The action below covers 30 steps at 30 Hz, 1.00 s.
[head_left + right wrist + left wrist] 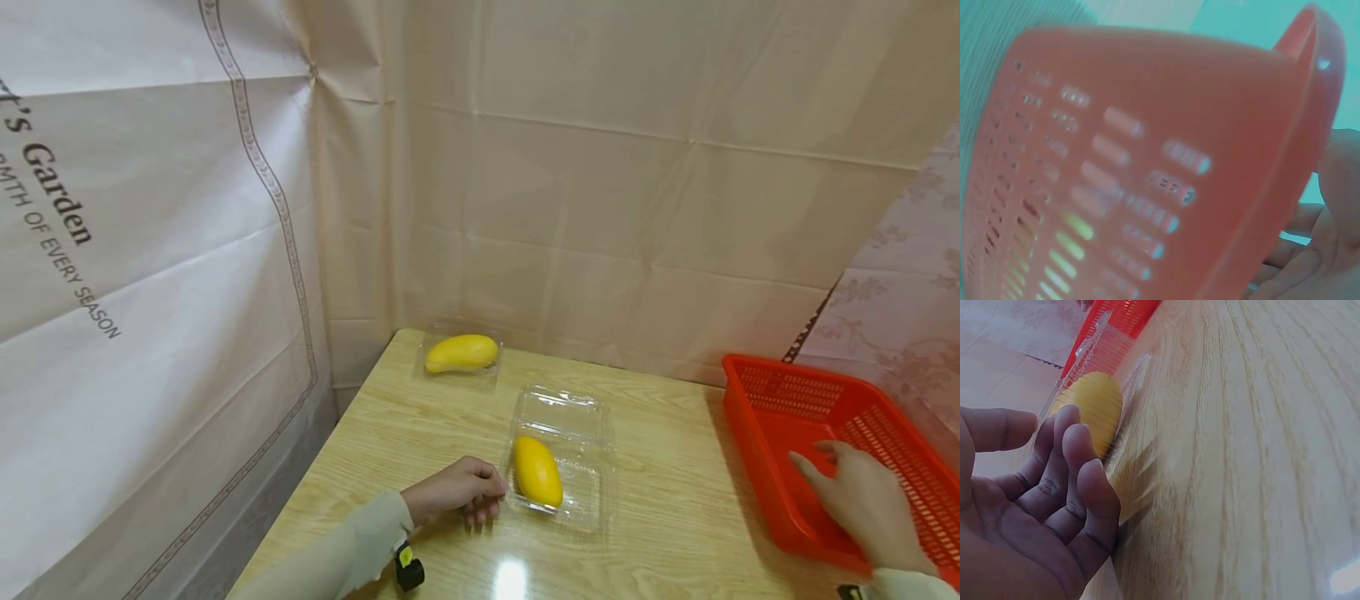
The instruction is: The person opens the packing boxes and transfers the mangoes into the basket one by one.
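Observation:
A yellow mango (537, 472) lies in the left part of an opened clear plastic clamshell box (583, 492), its lid (564, 410) folded back. My left hand (459, 492) is at the near left of this box. In the left wrist view, the thumb and forefinger of my left hand (1041, 494) pinch the clear rim, the other fingers curling beside the mango (1099, 403). My right hand (862, 496) reaches over the red basket (772, 500), fingers spread and holding nothing. In the right wrist view, the basket wall (1147, 81) covers part of my right hand (1310, 250).
Another mango (461, 353) sits in a clear box (487, 382) at the table's back left corner. Cloth sheets (600, 167) hang behind and beside the wooden table (390, 425). Something yellow (1063, 253) shows through the basket's slots.

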Each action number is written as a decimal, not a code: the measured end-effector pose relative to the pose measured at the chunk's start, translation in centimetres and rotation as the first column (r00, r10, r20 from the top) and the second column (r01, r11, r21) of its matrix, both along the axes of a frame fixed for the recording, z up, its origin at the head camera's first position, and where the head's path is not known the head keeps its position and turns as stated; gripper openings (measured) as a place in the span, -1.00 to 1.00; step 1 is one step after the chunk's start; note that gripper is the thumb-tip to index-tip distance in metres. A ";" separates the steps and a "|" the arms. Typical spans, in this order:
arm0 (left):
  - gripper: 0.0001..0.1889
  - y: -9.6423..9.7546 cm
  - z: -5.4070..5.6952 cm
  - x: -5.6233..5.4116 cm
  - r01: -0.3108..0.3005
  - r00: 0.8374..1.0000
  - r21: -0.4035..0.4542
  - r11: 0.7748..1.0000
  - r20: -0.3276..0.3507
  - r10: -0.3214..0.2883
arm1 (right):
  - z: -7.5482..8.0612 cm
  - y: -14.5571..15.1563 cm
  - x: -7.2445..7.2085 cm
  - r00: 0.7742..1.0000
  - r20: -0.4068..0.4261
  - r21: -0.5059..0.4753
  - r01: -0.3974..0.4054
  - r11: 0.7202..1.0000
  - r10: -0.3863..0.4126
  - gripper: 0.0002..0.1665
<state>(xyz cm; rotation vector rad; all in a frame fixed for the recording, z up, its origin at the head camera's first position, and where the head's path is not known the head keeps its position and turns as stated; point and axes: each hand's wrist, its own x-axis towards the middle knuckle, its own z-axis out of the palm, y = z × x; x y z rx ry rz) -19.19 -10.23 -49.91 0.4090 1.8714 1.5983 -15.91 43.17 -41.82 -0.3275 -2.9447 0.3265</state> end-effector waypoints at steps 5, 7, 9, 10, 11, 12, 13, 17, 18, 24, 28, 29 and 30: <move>-0.71 0.0 0.0 0.0 0.000 1.000 0.006 1.000 -0.001 0.000 | -0.1 -0.8 -0.3 0.999 -0.033 -0.009 -0.026 1.000 0.025 -0.21; -0.71 0.0 0.1 0.0 0.000 1.000 0.006 1.000 0.000 0.000 | -0.1 -1.0 -0.3 0.999 -0.031 -0.022 -0.037 0.999 0.036 -0.19; -0.71 0.0 0.1 0.0 0.000 1.000 0.004 1.000 0.000 0.000 | -0.1 -1.2 -0.3 0.999 -0.022 -0.039 -0.047 0.998 0.046 -0.16; -0.71 0.0 0.1 0.0 0.000 1.000 0.004 1.000 0.001 0.000 | -0.1 -1.2 -0.3 0.998 -0.023 -0.042 -0.055 0.998 0.054 -0.15; -0.71 0.0 0.2 0.0 0.000 1.000 0.003 1.000 0.002 0.000 | 0.0 -1.3 -0.3 0.998 -0.030 -0.041 -0.063 0.997 0.062 -0.15; -0.71 0.0 0.2 0.0 0.001 1.000 0.003 1.000 0.003 -0.001 | 0.0 -1.4 -0.3 0.997 -0.037 -0.039 -0.072 0.997 0.070 -0.15; -0.70 0.0 0.2 0.0 0.001 1.000 0.003 1.000 0.002 -0.001 | 0.1 -1.5 -0.3 0.996 -0.042 -0.038 -0.082 0.996 0.080 -0.13; -0.69 0.0 0.2 0.0 0.005 1.000 0.007 1.000 0.004 -0.005 | 0.5 -2.1 -0.4 0.992 -0.071 -0.029 -0.106 0.994 0.103 -0.14; -0.69 0.0 0.2 0.0 0.005 1.000 0.008 1.000 0.005 -0.005 | 0.5 -2.3 -0.5 0.991 -0.077 -0.028 -0.109 0.994 0.106 -0.15; -0.70 0.0 0.3 0.0 0.003 1.000 0.003 1.000 0.012 -0.003 | 0.6 -3.5 -0.7 0.989 -0.094 -0.030 -0.121 0.992 0.117 -0.23; -0.71 0.0 0.3 0.0 0.000 1.000 0.000 1.000 0.013 0.000 | 0.3 -4.3 -0.8 0.981 -0.131 -0.030 -0.145 0.989 0.140 -0.28; -0.71 0.0 0.3 0.1 0.000 1.000 0.000 1.000 0.013 0.000 | 0.3 -4.4 -0.8 0.980 -0.136 -0.031 -0.150 0.988 0.145 -0.28; -0.71 0.0 0.3 0.1 0.001 1.000 0.000 1.000 0.014 -0.001 | 0.2 -4.6 -0.9 0.977 -0.146 -0.028 -0.160 0.987 0.155 -0.28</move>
